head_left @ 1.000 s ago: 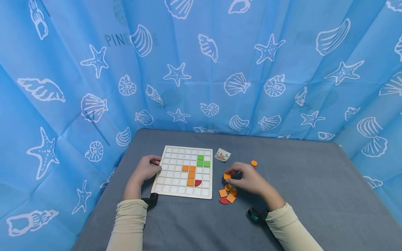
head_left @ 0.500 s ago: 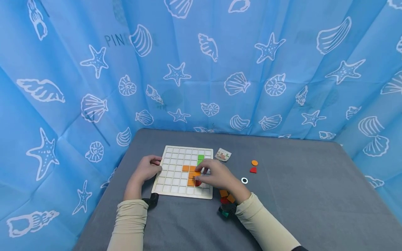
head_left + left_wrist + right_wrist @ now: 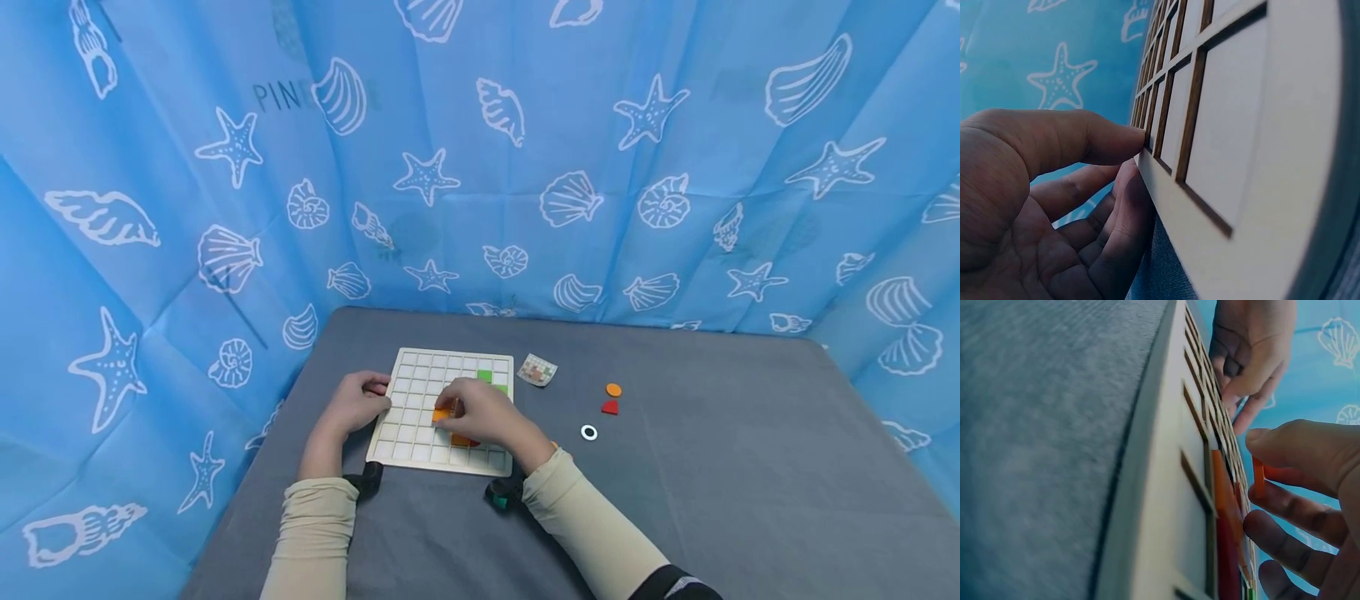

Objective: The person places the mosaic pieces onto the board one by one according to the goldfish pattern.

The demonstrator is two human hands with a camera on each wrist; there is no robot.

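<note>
A white grid board lies on the table. My left hand holds its left edge, with the thumb at the frame and the other fingers lower down beside it. Over the middle of the board, my right hand pinches a thin orange square tile between thumb and fingers, on edge and just off the grid. Below that hand sit an orange tile and a red quarter-circle piece in cells. Green tiles show near the upper right. My right hand hides other cells.
Right of the board's far corner lies a small pattern card. An orange disc, a red piece and a white disc with a dark centre are farther right. My right forearm covers most of the loose pile.
From the loose pile, my right hand has come left over the board, carrying the orange square tile to the middle cells. My left hand stays at the board's edge.
</note>
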